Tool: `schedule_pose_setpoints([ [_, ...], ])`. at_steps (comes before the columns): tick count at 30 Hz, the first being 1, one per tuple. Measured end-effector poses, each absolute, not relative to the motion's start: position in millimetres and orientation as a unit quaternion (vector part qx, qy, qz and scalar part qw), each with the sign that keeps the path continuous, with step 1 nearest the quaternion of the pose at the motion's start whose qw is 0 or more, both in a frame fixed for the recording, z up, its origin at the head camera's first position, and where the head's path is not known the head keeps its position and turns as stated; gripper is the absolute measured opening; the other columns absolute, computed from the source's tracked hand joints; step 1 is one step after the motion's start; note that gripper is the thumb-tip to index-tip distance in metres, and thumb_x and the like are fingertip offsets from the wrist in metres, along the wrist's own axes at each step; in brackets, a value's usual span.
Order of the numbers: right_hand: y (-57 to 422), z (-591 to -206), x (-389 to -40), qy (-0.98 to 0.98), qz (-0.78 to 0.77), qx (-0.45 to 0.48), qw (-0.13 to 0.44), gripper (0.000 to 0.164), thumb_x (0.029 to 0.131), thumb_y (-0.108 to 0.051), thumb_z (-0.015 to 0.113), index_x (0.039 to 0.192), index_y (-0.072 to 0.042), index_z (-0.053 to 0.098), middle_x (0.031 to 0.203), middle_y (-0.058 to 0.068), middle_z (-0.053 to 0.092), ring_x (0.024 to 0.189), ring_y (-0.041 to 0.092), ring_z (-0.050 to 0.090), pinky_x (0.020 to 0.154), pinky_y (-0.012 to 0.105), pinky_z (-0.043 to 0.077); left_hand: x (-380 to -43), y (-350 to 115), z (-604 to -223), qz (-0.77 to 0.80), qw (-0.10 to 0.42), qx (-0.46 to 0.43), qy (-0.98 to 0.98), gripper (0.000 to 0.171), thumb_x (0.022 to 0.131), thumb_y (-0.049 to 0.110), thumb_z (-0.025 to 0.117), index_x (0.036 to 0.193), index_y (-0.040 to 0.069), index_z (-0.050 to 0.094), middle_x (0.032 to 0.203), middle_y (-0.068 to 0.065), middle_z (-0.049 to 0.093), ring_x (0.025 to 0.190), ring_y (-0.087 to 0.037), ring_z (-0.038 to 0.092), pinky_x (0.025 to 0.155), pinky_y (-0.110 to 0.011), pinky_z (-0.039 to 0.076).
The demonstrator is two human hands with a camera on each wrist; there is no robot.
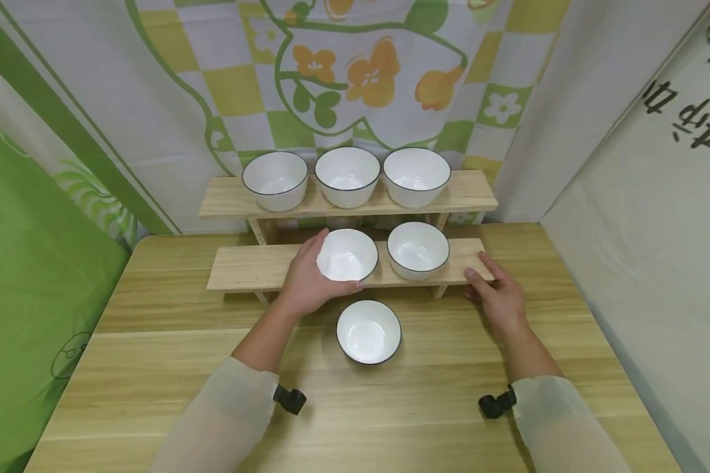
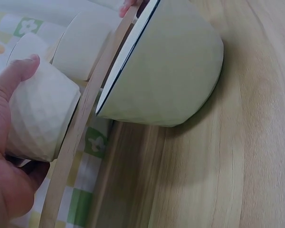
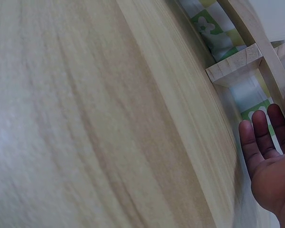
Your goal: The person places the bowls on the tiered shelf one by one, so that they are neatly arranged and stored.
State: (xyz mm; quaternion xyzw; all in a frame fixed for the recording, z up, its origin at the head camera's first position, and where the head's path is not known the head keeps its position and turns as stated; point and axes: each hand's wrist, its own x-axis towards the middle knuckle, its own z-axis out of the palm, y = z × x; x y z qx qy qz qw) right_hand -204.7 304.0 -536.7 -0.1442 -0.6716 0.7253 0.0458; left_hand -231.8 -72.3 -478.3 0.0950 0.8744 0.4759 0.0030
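My left hand (image 1: 309, 279) grips a white bowl (image 1: 348, 256) on the lower wooden shelf (image 1: 242, 269), thumb and fingers spread around its side. In the left wrist view this bowl (image 2: 42, 111) shows a faceted outer wall, its base at the board. A second white bowl (image 1: 418, 251) stands to its right on the same shelf. At the shelf's right end, my right hand (image 1: 501, 299) holds the board's edge, some fingers below it. Another dark-rimmed bowl (image 1: 369, 333) sits on the table in front of the shelf, between the forearms.
Three similar bowls, left (image 1: 275, 180), middle (image 1: 348, 177) and right (image 1: 417, 177), line the upper shelf (image 1: 473, 190) behind. The wooden table (image 1: 449, 407) carries both shelves. A patterned cloth (image 1: 367, 79) hangs at the back, with a green cloth (image 1: 29, 282) on the left.
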Motion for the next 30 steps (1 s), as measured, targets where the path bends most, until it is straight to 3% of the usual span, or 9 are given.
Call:
schedule_pose_setpoints([
  [6,303.1,-535.9,-204.7,-0.675,0.722,-0.147,0.042,0.075,0.091,-0.025,0.082,0.157,-0.02,0.047,0.14,0.019,0.051,0.082,0.015,0.072,0.079,0.026,0.061,-236.3,-68.0,-480.1,0.476,-0.003,0.09,0.875,0.13,0.062,0.055,0.096,0.164,0.014,0.028,0.164,-0.013,0.033,0.146,-0.038,0.037,0.115,-0.057,0.036],
  [12,302.6,-535.2,-205.0,-0.667,0.728,-0.151,0.042,0.075,0.089,-0.024,0.083,0.156,-0.02,0.048,0.123,0.007,0.059,0.082,0.017,0.073,0.079,0.028,0.061,-237.7,-64.7,-479.9,0.478,-0.005,0.084,0.874,0.129,0.062,0.053,0.097,0.165,0.016,0.028,0.164,-0.012,0.033,0.146,-0.037,0.037,0.116,-0.056,0.036],
  [30,304.2,-537.9,-205.8,-0.666,0.73,-0.145,0.049,0.074,0.091,-0.022,0.082,0.156,-0.018,0.048,0.118,0.004,0.061,0.08,0.016,0.073,0.079,0.028,0.061,-237.6,-63.9,-485.1,0.506,-0.007,0.1,0.856,0.137,0.06,0.051,0.1,0.167,0.024,0.018,0.164,-0.013,0.031,0.146,-0.034,0.037,0.118,-0.053,0.033],
])
